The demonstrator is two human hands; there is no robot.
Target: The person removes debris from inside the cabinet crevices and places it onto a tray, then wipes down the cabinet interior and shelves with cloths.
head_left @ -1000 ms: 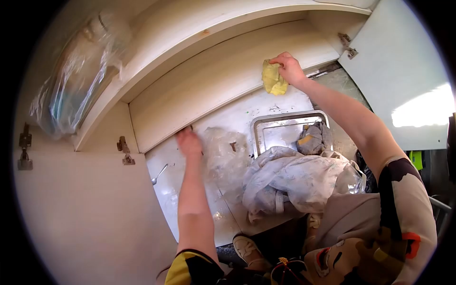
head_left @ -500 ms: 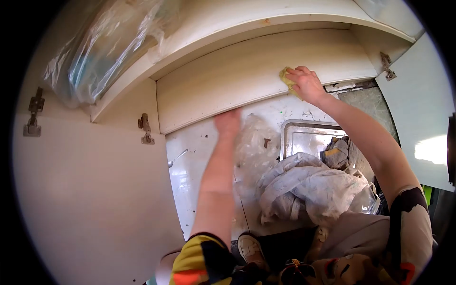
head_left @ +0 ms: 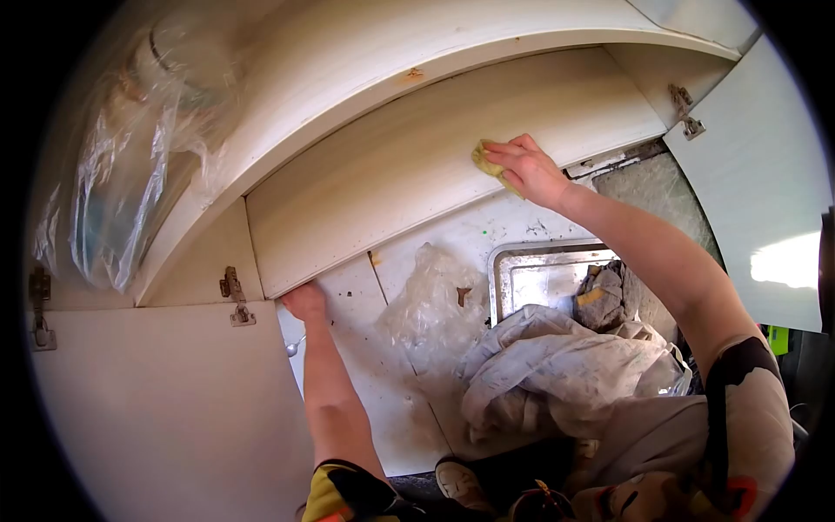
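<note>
My right hand (head_left: pixel 537 176) is closed on a yellowish cloth (head_left: pixel 491 162), which is pressed against the pale shelf board (head_left: pixel 374 165) of an open cabinet near its front edge. At the board's left front corner is my left hand (head_left: pixel 304 300), beside the cabinet's side wall. Its fingers go out of sight under the board's edge, so their pose is hidden. A metal spoon (head_left: pixel 293 348) lies on the white floor panel just below that hand.
Crumpled clear plastic (head_left: pixel 430 304), a metal tray (head_left: pixel 517 274), a grey-white cloth (head_left: pixel 565 370) and a dark glove-like bundle (head_left: pixel 598 296) lie below the shelf. Open doors stand left (head_left: pixel 165 391) and right (head_left: pixel 757 191). A plastic bag (head_left: pixel 122 183) sits on the upper shelf.
My left hand has moved left along the front edge of the board to its corner. My right hand still holds the cloth, slightly further left on the board. The view has shifted.
</note>
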